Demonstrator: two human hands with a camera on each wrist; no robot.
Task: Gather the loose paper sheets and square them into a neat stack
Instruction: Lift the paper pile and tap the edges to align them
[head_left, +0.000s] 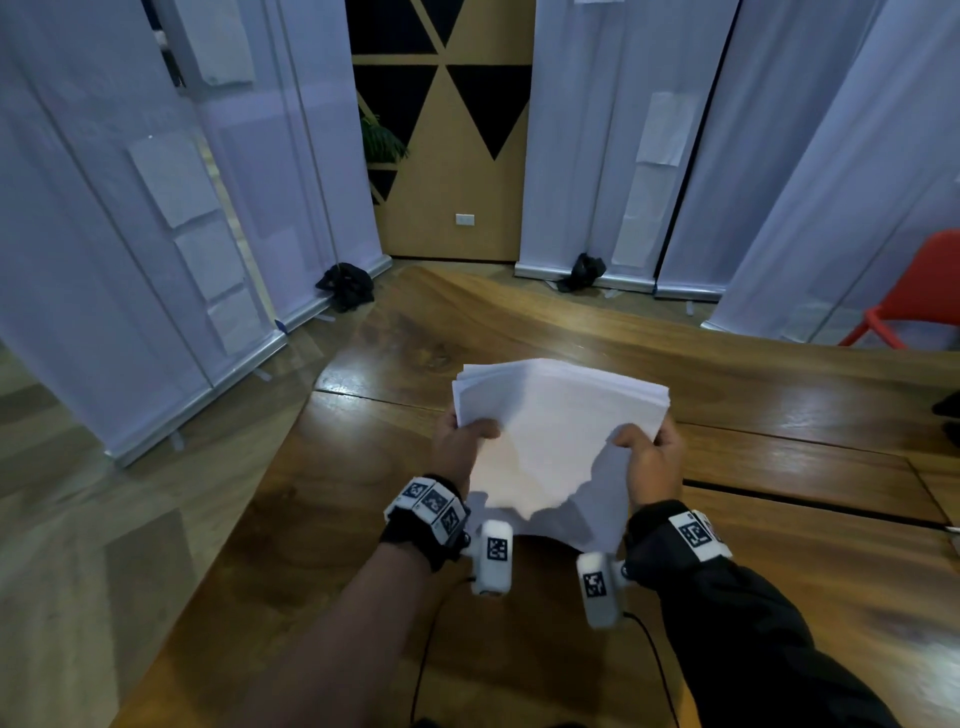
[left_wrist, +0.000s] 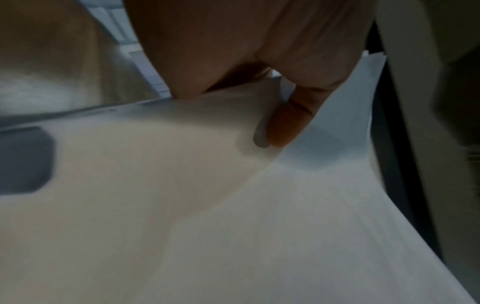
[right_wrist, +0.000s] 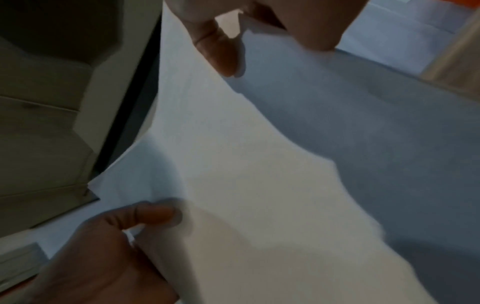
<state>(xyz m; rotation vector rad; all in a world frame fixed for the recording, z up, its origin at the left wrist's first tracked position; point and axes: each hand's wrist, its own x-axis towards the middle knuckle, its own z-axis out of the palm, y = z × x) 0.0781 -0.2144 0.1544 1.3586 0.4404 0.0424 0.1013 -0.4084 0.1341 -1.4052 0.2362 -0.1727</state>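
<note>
A bundle of white paper sheets (head_left: 556, 415) is held up over the wooden table (head_left: 779, 410), its far edges fanned and uneven. My left hand (head_left: 475, 431) grips the bundle's left side, thumb on top. On the right side my right hand (head_left: 636, 439) holds it the same way. In the left wrist view the left thumb (left_wrist: 285, 123) presses on the top sheet (left_wrist: 207, 205). The right wrist view shows the right thumb (right_wrist: 221, 49) on the paper (right_wrist: 246, 164), and the left hand (right_wrist: 109, 246) pinching the opposite edge. The fingers beneath the sheets are hidden.
A red chair (head_left: 914, 296) stands at the far right beyond the table. White banner stands (head_left: 130, 234) ring the area, with black bundles (head_left: 345, 286) at their bases. A dark groove (head_left: 810, 501) runs across the tabletop to the right of my hands.
</note>
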